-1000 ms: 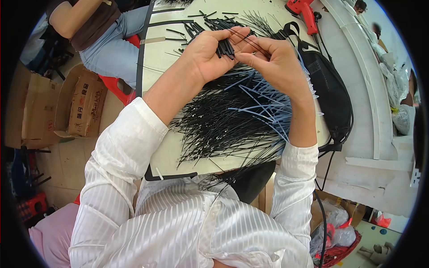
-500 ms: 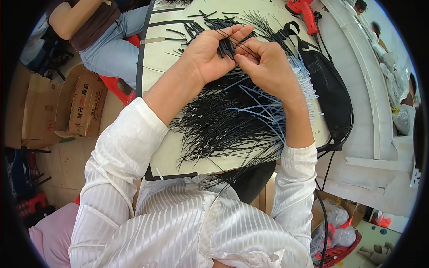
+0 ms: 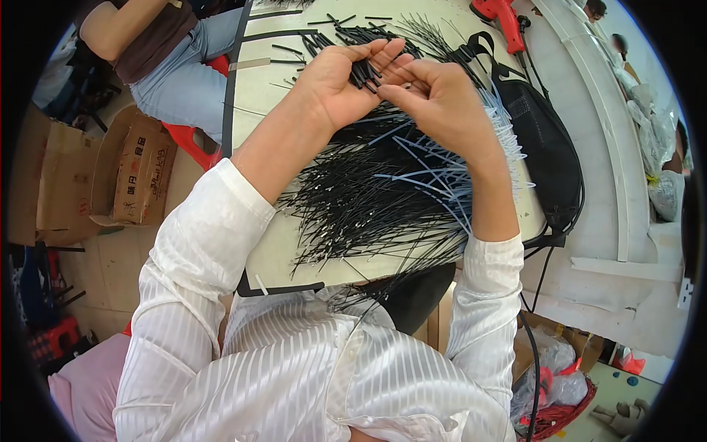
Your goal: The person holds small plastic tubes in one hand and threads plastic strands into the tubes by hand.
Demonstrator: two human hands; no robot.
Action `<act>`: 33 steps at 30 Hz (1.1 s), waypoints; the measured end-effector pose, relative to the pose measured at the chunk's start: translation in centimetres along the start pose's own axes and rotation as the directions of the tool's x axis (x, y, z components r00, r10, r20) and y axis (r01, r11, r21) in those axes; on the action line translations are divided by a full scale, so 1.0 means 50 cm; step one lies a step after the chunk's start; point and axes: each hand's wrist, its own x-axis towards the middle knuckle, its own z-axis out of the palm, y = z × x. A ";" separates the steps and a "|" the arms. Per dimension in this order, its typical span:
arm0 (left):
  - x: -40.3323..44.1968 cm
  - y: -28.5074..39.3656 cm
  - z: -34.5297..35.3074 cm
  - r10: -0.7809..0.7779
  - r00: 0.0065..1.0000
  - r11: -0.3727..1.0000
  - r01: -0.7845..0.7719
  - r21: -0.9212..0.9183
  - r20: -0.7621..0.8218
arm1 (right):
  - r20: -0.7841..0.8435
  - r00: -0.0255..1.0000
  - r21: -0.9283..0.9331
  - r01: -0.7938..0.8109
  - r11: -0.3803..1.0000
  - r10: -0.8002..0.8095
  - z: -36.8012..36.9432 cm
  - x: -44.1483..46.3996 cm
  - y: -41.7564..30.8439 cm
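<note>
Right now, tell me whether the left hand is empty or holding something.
Holding something: the left hand is cupped palm up, with several short black tubes lying in it.

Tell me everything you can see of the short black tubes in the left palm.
The tubes are slim, straight and dull black, perhaps plastic or rubber. Several lie loosely side by side, slightly fanned, in the cupped left hand, above the table. The thumb and fingers hide their upper ends.

white striped shirt (image 3: 199,309), black wires (image 3: 361,199), pale blue tubes (image 3: 434,173), red tool (image 3: 503,22)
</note>
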 end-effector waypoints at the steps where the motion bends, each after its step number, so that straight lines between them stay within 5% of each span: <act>1: 0.000 0.000 -0.002 0.001 1.000 1.000 -0.001 0.000 -0.001 | 0.001 1.000 0.001 0.000 1.000 0.000 -0.001 0.000 0.000; 5: 0.000 0.002 -0.005 -0.011 0.999 1.000 0.011 0.003 0.044 | 0.019 1.000 -0.355 -0.007 0.935 0.015 -0.023 -0.001 0.001; 11: -0.013 0.005 0.006 0.073 0.994 0.989 -0.062 0.135 -0.082 | -0.173 0.982 -0.150 -0.101 0.984 0.075 -0.053 0.000 0.016; 13: -0.003 0.013 -0.016 -0.126 0.976 0.979 0.093 0.183 0.179 | -0.177 0.981 -0.168 -0.103 0.980 0.073 -0.047 0.001 0.015; 15: 0.008 0.020 -0.032 -0.322 0.852 0.937 0.224 0.269 0.412 | -0.182 0.981 -0.185 -0.105 0.977 0.071 -0.040 0.004 0.012; 20: -0.017 -0.008 0.009 -0.135 0.988 0.936 0.100 0.339 0.080 | -0.173 0.985 -0.191 -0.025 0.981 -0.009 -0.028 0.001 0.002; 25: -0.017 0.017 0.011 -0.128 0.976 0.965 0.082 0.251 0.174 | -0.220 0.969 -0.087 0.099 0.991 -0.116 -0.053 0.003 0.009; 33: -0.006 0.046 -0.008 -0.108 0.988 0.994 0.104 0.044 0.109 | -0.108 0.987 -0.070 0.110 0.991 -0.117 -0.086 -0.008 0.003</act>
